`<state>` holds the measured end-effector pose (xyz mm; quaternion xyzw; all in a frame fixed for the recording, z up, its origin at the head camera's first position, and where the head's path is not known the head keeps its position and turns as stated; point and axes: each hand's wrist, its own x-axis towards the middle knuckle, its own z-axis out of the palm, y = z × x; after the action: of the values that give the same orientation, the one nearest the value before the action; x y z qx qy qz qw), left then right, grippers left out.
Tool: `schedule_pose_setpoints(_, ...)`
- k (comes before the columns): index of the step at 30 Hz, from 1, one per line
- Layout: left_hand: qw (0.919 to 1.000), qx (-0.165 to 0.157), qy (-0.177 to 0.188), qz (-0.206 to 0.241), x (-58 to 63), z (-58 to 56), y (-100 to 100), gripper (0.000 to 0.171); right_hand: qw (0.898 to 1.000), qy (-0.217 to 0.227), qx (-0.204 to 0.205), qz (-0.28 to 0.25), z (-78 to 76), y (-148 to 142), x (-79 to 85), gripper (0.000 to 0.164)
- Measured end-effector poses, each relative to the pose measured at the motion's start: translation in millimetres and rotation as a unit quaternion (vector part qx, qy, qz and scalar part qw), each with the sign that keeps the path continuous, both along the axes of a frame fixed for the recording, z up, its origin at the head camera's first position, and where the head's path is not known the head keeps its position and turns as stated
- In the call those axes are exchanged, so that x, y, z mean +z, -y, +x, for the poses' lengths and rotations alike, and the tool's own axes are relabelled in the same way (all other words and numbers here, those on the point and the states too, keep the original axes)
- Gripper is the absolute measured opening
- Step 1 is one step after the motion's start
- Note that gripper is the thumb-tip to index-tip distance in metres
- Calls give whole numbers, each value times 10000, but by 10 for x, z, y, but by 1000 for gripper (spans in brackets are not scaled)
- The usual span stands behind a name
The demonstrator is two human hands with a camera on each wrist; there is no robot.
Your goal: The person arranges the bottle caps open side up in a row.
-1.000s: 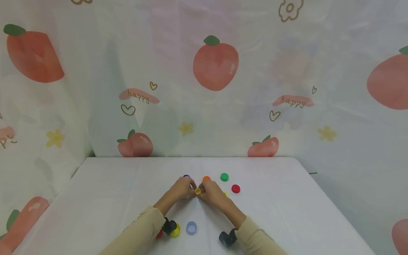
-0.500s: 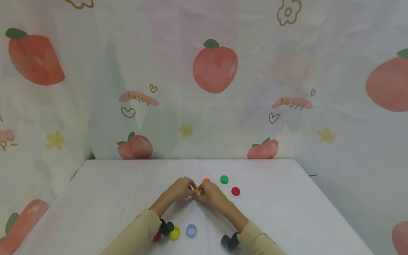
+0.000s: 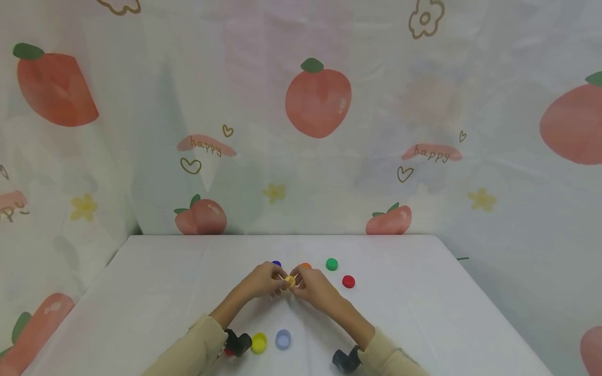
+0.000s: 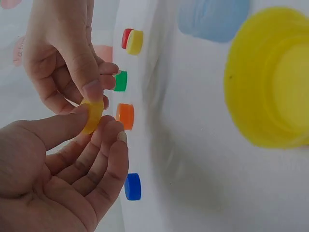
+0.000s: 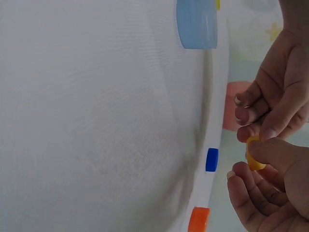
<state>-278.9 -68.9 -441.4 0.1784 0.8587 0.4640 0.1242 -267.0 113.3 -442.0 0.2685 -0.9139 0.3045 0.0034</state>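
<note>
A small yellow-orange bottle cap [image 3: 290,281] is held above the table between both hands. My left hand [image 3: 262,279] pinches one side of it with thumb and fingers. The opposite side is pinched by my right hand [image 3: 316,286]. In the left wrist view the cap [image 4: 94,117] stands edge-on, with both thumbs against it and the other fingers loosely bent. Fingers hide part of the cap [image 5: 254,154] in the right wrist view. Just behind the hands lie a blue cap [image 3: 276,263] and an orange cap [image 3: 307,266], each partly covered.
Farther right lie a green cap [image 3: 332,264] and a red cap [image 3: 348,281]. Nearer me are a yellow cap [image 3: 258,343] and a pale blue cap [image 3: 283,339], beside the left wrist camera [image 3: 238,343]. Another red cap [image 3: 229,352] is mostly hidden beneath that camera.
Both forearms have spread slightly outward, while the hands stay together. More of the held cap's yellow face shows. The blue cap, hidden half a second ago, is visible again.
</note>
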Motion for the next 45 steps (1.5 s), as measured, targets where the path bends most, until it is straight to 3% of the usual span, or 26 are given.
schedule_pose_setpoints(4,9997,-86,3,231,24,97,0,13,9982,322,72,-507,77,-63,50,27)
schedule_pose_setpoints(8,9996,-157,-140,190,56,199,-19,13,9950,565,89,-814,142,-137,83,24)
schedule_pose_setpoints(14,9994,-142,-288,141,65,289,-38,15,9939,634,162,-884,193,-204,78,18)
schedule_pose_setpoints(21,9976,-113,-506,455,43,360,-53,18,9918,762,230,-1003,243,-235,81,14)
schedule_pose_setpoints(29,9965,133,-522,635,75,435,-80,30,9920,770,230,-971,277,-279,96,22)
schedule_pose_setpoints(33,9960,49,-629,632,81,483,-91,27,9902,909,294,-1023,299,-324,82,32)
schedule_pose_setpoints(37,9956,-120,-755,548,99,524,-112,21,9875,1124,407,-1026,303,-378,61,35)
schedule_pose_setpoints(45,9949,-42,-997,135,60,589,-175,20,9880,1120,558,-901,342,-441,16,29)
